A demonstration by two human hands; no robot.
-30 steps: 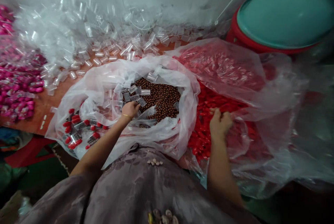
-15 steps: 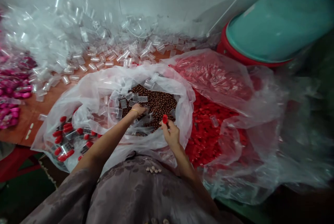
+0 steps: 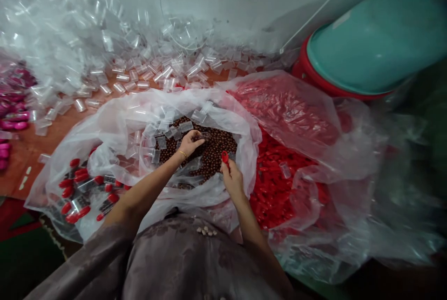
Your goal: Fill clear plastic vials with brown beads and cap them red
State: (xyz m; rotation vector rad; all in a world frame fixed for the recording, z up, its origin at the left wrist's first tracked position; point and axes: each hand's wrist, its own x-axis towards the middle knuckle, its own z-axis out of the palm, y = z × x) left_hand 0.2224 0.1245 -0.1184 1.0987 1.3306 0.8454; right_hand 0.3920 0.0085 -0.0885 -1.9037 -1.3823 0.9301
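Observation:
Over the brown beads (image 3: 214, 151) in the middle of the white plastic bag (image 3: 115, 104), my left hand (image 3: 190, 144) pinches what looks like a clear plastic tube (image 3: 206, 136), partly hidden by the fingers and faint against the beads. My right hand (image 3: 233, 178) is at the right side of the beads, with a small red cap (image 3: 225, 156) held upright between thumb and fingers. Loose clear tubes (image 3: 161, 142) lie on the beads to the left of my left hand.
Red caps (image 3: 274, 188) fill an opened bag on the right. Bead-filled tubes with red caps (image 3: 82, 175) lie at the left. Many clear tubes (image 3: 164, 74) are heaped along the wall. Pink pieces (image 3: 14, 104) sit far left, and a teal tub (image 3: 370, 44) stands back right.
My left hand has risen from among the beads and moved slightly to the right. My right hand still holds the red cap, now turned a little. The view has shifted slightly.

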